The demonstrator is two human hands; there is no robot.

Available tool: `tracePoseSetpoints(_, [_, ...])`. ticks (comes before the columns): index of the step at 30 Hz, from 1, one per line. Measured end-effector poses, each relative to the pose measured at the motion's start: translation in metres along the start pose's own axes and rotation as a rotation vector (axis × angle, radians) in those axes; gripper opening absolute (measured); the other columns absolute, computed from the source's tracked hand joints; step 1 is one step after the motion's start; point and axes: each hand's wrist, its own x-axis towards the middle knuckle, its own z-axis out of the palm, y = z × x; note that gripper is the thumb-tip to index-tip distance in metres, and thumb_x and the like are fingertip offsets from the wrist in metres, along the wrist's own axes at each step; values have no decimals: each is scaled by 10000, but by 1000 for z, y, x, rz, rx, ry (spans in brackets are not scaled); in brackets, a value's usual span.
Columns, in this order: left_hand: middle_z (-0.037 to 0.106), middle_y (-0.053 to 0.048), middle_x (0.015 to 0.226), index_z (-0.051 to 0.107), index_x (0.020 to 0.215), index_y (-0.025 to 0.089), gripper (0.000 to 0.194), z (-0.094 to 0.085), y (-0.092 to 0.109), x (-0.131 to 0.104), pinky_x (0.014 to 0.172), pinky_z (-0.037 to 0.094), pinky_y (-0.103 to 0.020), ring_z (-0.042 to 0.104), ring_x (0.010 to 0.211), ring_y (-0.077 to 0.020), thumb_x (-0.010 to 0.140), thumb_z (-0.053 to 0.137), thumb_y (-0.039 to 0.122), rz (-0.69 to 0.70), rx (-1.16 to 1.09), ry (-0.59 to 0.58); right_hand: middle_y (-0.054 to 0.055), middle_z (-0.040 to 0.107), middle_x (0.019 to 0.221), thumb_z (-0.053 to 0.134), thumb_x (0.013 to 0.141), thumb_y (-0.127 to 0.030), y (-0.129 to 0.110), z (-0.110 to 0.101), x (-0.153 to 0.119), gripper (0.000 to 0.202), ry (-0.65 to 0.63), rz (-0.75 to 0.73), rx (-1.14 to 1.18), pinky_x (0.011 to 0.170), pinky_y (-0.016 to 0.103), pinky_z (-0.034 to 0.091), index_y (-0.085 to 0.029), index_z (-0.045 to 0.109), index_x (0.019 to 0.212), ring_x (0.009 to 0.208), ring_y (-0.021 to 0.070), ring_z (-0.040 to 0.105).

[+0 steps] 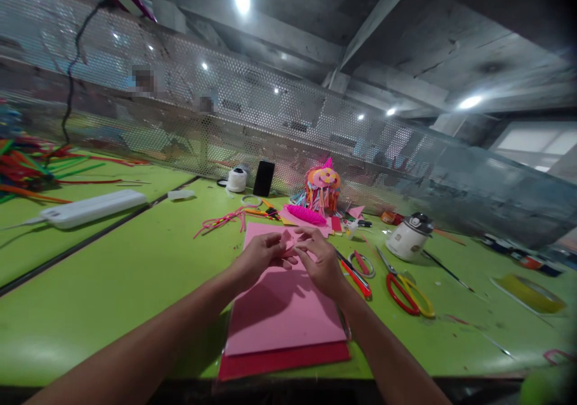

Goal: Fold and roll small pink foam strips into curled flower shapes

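Pink paper, small folded-looking piece, is up between both hands, over the far part of a larger pink sheet. Left hand: thumb and index seem to pinch the piece's left side, other fingers curled loosely below. Right hand: thumb and index bent toward each other at the piece's right side, remaining fingers arched; cannot tell if they actually pinch it. Exact shape of the piece hidden by fingers.

Larger pink sheet lies on a red sheet, whose near edge sticks out, on a green table. Just right of the sheets: red-handled cutter; farther right, scissors with one red and one yellow handle, blades apart. White pot with dark lid stands beyond the scissors; brush lies beside it. Beyond the hands: bright pink fuzzy strip, then a colourful tasselled figure upright near the mesh partition. Dark phone propped upright, white spool to its left. Pink cords bunched left of centre; white power strip far left.
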Motion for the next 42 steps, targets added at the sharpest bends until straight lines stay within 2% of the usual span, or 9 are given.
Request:
tracePoseSetpoints(6, [628, -45, 667, 563, 782, 113, 76, 0, 0, -2, 588, 530, -277, 654, 629, -166, 791, 584, 185, 20, -71, 31, 79, 554, 888, 502, 857, -132, -3, 1, 0, 126, -28, -106, -128, 792, 361, 445, -178, 619, 842, 899, 199, 488])
tracePoseSetpoints(14, [646, -82, 770, 583, 838, 105, 262, 1, 2, -4, 597, 516, -286, 647, 678, -173, 811, 585, 366, 36, 81, -43, 75, 613, 979, 492, 855, -107, 3, -1, 0, 132, -110, -176, -152, 796, 384, 434, -192, 590, 874, 899, 207, 486])
tracePoseSetpoints(18, [629, -59, 707, 571, 790, 109, 321, 2, 1, -2, 534, 500, -254, 643, 639, -166, 762, 629, 423, 4, 139, 0, 75, 613, 970, 479, 863, -108, 2, 0, 0, 131, -121, -163, -129, 837, 388, 429, -186, 584, 860, 909, 195, 506])
tracePoseSetpoints(21, [581, -15, 608, 535, 712, 125, 319, 2, -1, 0, 488, 497, -246, 652, 610, -179, 733, 651, 421, -16, 117, 49, 94, 575, 1056, 480, 862, -117, 0, 0, -1, 131, -97, -122, -111, 871, 396, 429, -183, 593, 847, 984, 202, 503])
tracePoseSetpoints(25, [519, 22, 533, 483, 627, 141, 324, 3, -1, -1, 464, 504, -245, 651, 580, -182, 719, 664, 394, -43, 84, 36, 105, 502, 1219, 499, 850, -123, -2, -1, 0, 123, -81, -87, -92, 880, 409, 440, -185, 604, 859, 1057, 211, 484])
tracePoseSetpoints(28, [553, -4, 560, 509, 653, 132, 286, 2, 1, -2, 472, 511, -254, 659, 601, -194, 747, 638, 370, -46, 72, 16, 89, 556, 1171, 490, 853, -104, -2, 0, 0, 148, -108, -126, -61, 913, 414, 431, -196, 603, 883, 1080, 205, 486])
tracePoseSetpoints(33, [655, -99, 752, 589, 867, 106, 260, -3, 2, -2, 495, 517, -273, 663, 657, -208, 775, 606, 348, -6, 39, -47, 86, 591, 1141, 491, 852, -102, 1, 2, 0, 175, -96, -169, -58, 889, 416, 452, -208, 609, 924, 1059, 208, 509])
tracePoseSetpoints(39, [630, -75, 735, 598, 792, 109, 165, -4, 6, -6, 540, 528, -281, 628, 668, -178, 800, 565, 270, 70, 30, -96, 90, 597, 1153, 487, 853, -94, -1, -1, 1, 207, -119, -200, -98, 896, 406, 454, -207, 602, 983, 1067, 206, 510])
tracePoseSetpoints(42, [634, -80, 734, 605, 773, 105, 220, -2, 8, -8, 513, 519, -273, 626, 659, -180, 820, 536, 309, 84, 72, -88, 93, 602, 1140, 484, 853, -90, -3, -1, 2, 206, -145, -207, -113, 899, 400, 452, -200, 601, 981, 1068, 205, 508])
